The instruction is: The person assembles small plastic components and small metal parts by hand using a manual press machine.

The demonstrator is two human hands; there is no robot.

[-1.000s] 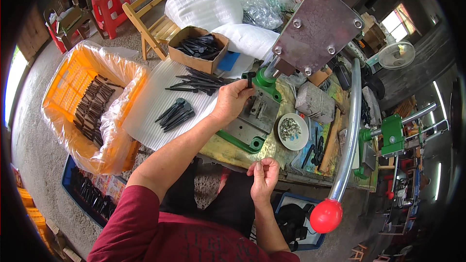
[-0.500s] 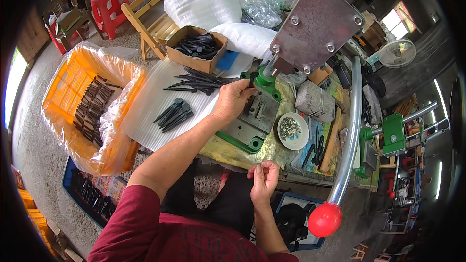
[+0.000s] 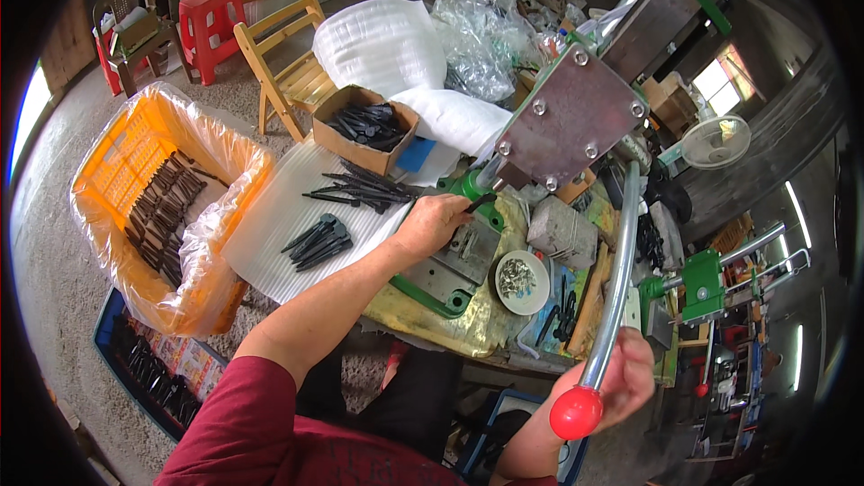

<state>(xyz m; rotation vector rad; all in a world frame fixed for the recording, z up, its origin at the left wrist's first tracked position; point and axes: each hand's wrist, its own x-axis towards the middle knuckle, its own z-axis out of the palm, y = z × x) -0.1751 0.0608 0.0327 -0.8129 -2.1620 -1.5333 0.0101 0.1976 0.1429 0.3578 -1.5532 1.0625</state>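
Observation:
A hand press with a green base stands on the bench before me, its square metal plate above the work spot. My left hand is closed in a pinch on a slim black plastic piece, which it holds at the metal fixture on the base. My right hand is at the lower end of the steel press lever, just behind the red ball knob. Its fingers are apart and loosely bent; none crosses in front of the lever. Whether it touches the lever I cannot tell.
Black pieces lie on white foam sheeting, beside a cardboard box of more. A bowl of small metal parts sits by a grey block. An orange crate stands left; a second press is at right.
My right hand has moved from near my lap to the right, up to the lever's knob. The black piece in my left hand has tipped from upright to slanting. The whole view has shifted slightly.

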